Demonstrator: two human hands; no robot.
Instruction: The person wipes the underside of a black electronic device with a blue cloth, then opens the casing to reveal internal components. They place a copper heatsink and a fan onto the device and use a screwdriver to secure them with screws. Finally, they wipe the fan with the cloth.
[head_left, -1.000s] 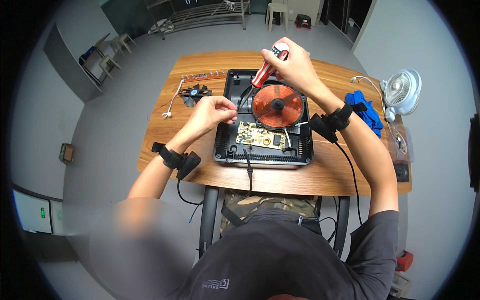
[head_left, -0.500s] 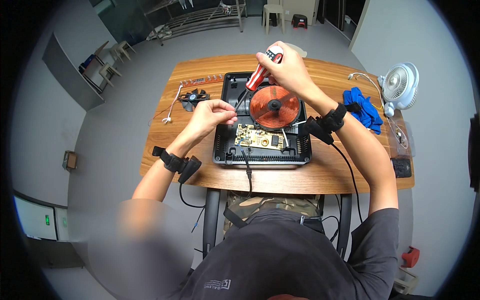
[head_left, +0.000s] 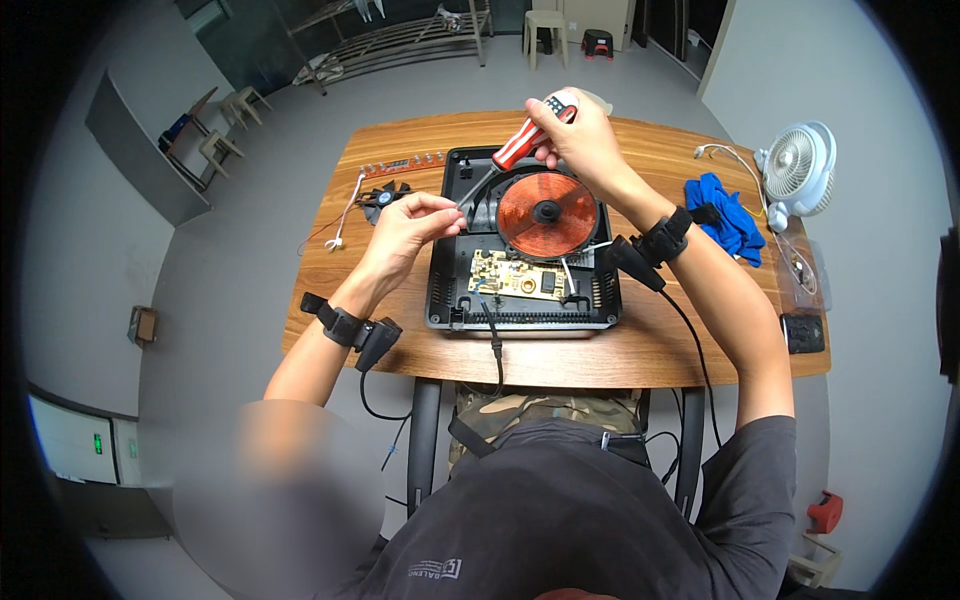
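Observation:
A screwdriver (head_left: pixel 522 144) with a red-and-white handle is gripped in my right hand (head_left: pixel 578 135). Its shaft slants down to the left, and the tip meets the fingertips of my left hand (head_left: pixel 414 228). Those fingers are pinched together; whatever small thing is between them is too small to make out. Beneath both hands lies an open black appliance casing (head_left: pixel 436 300), like an induction cooker base. Inside it are a round copper coil (head_left: pixel 525 218) with a black centre and a pale yellow circuit board (head_left: pixel 505 277).
Left of the casing lie a black fan (head_left: pixel 382 200), a strip-shaped board (head_left: pixel 400 162) and a white cable. On the right are a blue cloth (head_left: pixel 722 222), a small white desk fan (head_left: pixel 800 165), a clear tray and a black box (head_left: pixel 801 334). A black cord (head_left: pixel 497 345) hangs over the near edge.
My left hand has shifted slightly left and up, with the screwdriver tip following it. The screwdriver now leans flatter, and my right hand has moved a little right and lower.

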